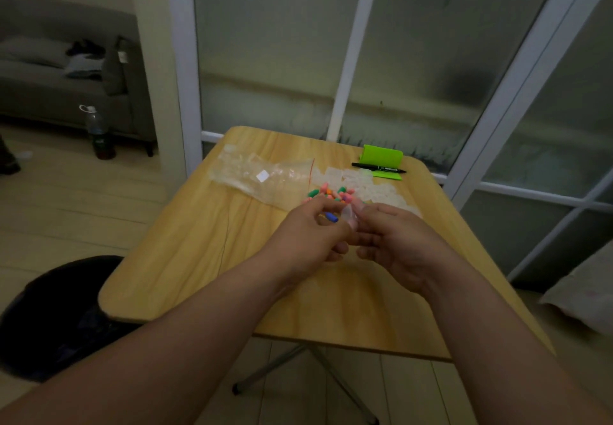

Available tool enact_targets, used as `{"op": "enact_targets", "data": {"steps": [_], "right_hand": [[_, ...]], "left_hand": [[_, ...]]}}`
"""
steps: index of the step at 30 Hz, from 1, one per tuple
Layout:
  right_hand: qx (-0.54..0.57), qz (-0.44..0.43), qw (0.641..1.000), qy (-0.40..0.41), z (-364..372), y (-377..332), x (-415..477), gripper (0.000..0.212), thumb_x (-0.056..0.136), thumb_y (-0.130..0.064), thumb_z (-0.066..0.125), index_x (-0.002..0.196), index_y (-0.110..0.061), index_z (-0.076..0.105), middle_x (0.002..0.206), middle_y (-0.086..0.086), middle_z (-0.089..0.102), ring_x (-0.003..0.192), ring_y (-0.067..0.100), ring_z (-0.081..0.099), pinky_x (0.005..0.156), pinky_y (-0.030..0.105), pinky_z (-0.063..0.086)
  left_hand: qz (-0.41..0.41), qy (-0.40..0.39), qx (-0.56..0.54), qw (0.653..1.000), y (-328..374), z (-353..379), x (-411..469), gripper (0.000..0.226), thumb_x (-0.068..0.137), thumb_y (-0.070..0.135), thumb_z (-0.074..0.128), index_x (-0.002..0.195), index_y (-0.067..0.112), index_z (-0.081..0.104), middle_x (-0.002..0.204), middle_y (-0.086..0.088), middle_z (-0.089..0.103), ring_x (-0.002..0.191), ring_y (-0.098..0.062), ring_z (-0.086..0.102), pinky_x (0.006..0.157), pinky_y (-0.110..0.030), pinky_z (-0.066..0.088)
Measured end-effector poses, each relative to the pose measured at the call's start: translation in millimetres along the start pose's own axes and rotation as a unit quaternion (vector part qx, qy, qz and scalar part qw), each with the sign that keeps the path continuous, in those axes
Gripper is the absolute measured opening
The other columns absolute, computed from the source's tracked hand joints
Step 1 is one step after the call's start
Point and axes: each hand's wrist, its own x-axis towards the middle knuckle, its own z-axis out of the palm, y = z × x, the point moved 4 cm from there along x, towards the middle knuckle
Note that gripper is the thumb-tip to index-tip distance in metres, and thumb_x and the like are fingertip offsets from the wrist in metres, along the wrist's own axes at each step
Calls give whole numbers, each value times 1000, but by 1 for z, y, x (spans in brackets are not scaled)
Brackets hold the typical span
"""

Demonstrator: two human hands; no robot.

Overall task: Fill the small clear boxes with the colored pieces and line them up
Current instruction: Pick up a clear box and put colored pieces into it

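Observation:
Both hands meet above the middle of the wooden table (205, 259). My left hand (311, 235) pinches a blue piece (331, 216) between thumb and fingertips. My right hand (394, 242) holds a small clear box (350, 215) right beside that piece. Behind the hands lies a pile of colored pieces (328, 193) in pink, orange and green. Several small clear boxes (374, 187) are scattered to the right of the pile, partly hidden by my right hand.
A clear zip bag (262, 177) lies at the table's far left. A green holder (381, 159) and a black pen (378, 167) sit at the far right corner. A glass partition stands behind the table. A dark seat (63, 318) is on the left.

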Motion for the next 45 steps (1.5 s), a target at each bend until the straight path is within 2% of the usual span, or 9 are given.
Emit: {"op": "enact_targets", "data": {"steps": [3,7,11,18,24,28,33,39,45], "right_hand": [[27,-1,1000,-11,2,0,3,37,104,-34,62,123,-3,73,109,21,77,88,23,71,72,31,53],[16,-29,999,0,0,2,5,22,100,-12,66,118,-2,73,101,18,78,88,24,74,80,35,56],[-29,-73,997,3,1,-1,5,23,93,-1,72,116,-3,72,106,12,78,91,19,75,72,27,59],[-23,-105,994,6,4,-1,3,21,94,7,67,114,4,73,107,19,78,94,24,77,75,26,61],[12,-2,1000,16,4,6,4,21,103,-28,65,109,-10,73,101,16,77,91,26,74,74,33,59],[31,10,999,-3,5,6,1,15,101,-27,67,105,-14,72,102,15,76,90,23,74,71,29,59],[45,-17,999,5,5,3,1,14,95,-17,73,107,-11,71,99,16,77,88,25,75,72,31,60],[18,-31,999,9,7,6,4,19,92,-19,77,108,-9,73,98,15,75,90,25,69,73,31,57],[-27,-40,999,-5,9,8,5,14,94,-23,75,101,-11,77,95,5,78,91,21,66,74,30,53]], "left_hand": [[9,-5,4,1000,0,-5,0,17,100,29,70,116,25,66,85,-12,69,74,-16,66,69,-27,59],[-9,-24,-18,1000,-1,-9,0,28,102,13,65,129,17,63,89,-18,69,79,-21,67,72,-28,59],[-41,-6,-55,998,-5,-14,3,28,102,19,67,127,6,64,117,-21,73,98,-29,75,80,-30,64],[-11,1,-38,999,-7,-19,3,27,99,16,70,124,6,68,115,-23,73,103,-27,75,85,-30,63],[128,-14,130,983,4,-21,1,28,101,19,68,128,24,67,116,8,75,108,3,69,89,-15,54],[149,-27,197,969,4,-20,-2,36,101,21,68,134,34,64,124,15,71,116,6,64,97,-15,52],[85,-12,156,984,4,-22,-2,32,101,29,67,132,33,66,113,-2,72,96,-11,73,86,-35,62],[36,-35,120,992,6,-26,-2,30,101,21,68,131,21,68,106,-12,74,93,-16,74,80,-28,64],[-7,-52,85,995,7,-32,-3,31,97,14,73,127,19,69,103,-29,71,86,-28,71,83,-40,62]]}}
